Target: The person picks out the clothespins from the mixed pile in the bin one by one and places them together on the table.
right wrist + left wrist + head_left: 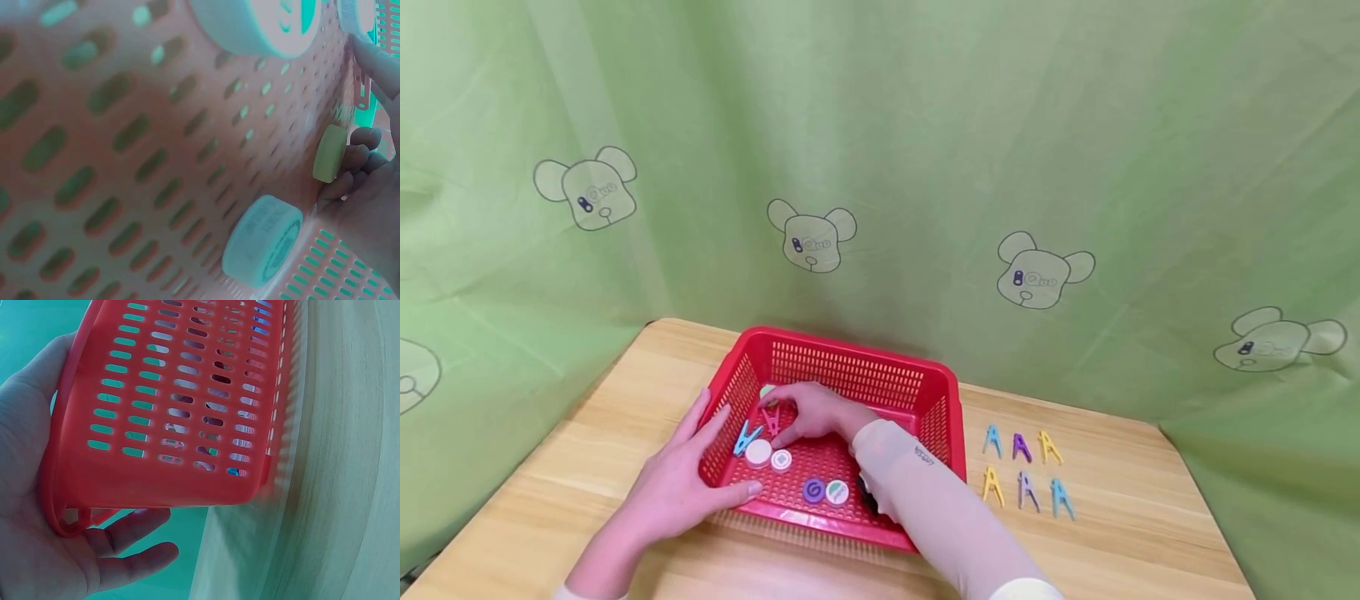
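My left hand (673, 479) rests on the near-left corner of the red basket (865, 354), its fingers straight and spread at the left rim and its thumb over the front rim. Inside the basket, my right hand (812, 412) reaches to the left end, thumb and index finger apart around a pink clothespin (772, 421). Beside its thumb lie a blue clothespin (747, 437), a white cap (758, 452) and a patterned white cap (781, 460). A green cap (767, 392) shows past its index finger. In the right wrist view, a yellow cap (330, 154) stands by the curled fingers.
A purple cap (813, 490) and a green-and-white cap (837, 492) lie near the basket's front. Right of the basket, several clothespins (1021, 447) lie in two rows on the wooden table (1120, 500). A green curtain (910, 167) surrounds the back and sides.
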A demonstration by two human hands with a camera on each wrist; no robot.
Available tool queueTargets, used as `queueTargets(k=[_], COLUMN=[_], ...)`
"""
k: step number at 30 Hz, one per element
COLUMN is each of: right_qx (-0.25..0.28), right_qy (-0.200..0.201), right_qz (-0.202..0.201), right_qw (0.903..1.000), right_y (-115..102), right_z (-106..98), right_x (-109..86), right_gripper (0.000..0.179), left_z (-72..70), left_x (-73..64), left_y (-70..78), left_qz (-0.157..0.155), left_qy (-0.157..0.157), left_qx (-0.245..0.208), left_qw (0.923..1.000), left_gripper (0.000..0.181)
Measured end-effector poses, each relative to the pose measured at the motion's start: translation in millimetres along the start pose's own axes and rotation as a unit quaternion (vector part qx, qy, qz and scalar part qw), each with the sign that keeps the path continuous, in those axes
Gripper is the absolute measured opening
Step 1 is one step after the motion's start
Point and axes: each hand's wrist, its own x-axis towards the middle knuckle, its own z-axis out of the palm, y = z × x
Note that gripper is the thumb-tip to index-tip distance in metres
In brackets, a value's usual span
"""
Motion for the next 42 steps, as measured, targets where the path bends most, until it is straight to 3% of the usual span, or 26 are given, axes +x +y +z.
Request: queueTargets(k=[7, 21, 32, 42], right_qx=[-0.004, 0.014, 0.034, 0.114], right_qy=[-0.001, -0.015, -0.009, -0.007], right_qz=[0.014, -0.021, -0.015, 0.023], right_qw=[0.9999, 0.9996, 0.9993, 0.9932], right_y=[-0.1, 4.6, 0.2, -11.1], right_z=[3.0, -2.3, -9.5, -25.0], right_x=[-1.0, -3.0, -9.3, -22.7], right_gripper=[0.062, 0.055, 0.055, 0.057], left_z=[0.6, -0.3, -0.5, -0.2], left_x=[-0.9, -2.4, -3.1, -0.6], left_y=[-0.2, 0.8, 1.2, -1.2], left_qz=[-0.001, 0.003, 0.002, -0.001], left_qy=[-0.003, -0.001, 0.0, -0.003], left_qx=[-0.003, -0.001, 0.0, 0.002], left_qw=[1.0, 1.0, 1.0, 1.0], left_gripper=[0.116, 0.115, 0.114, 0.117])
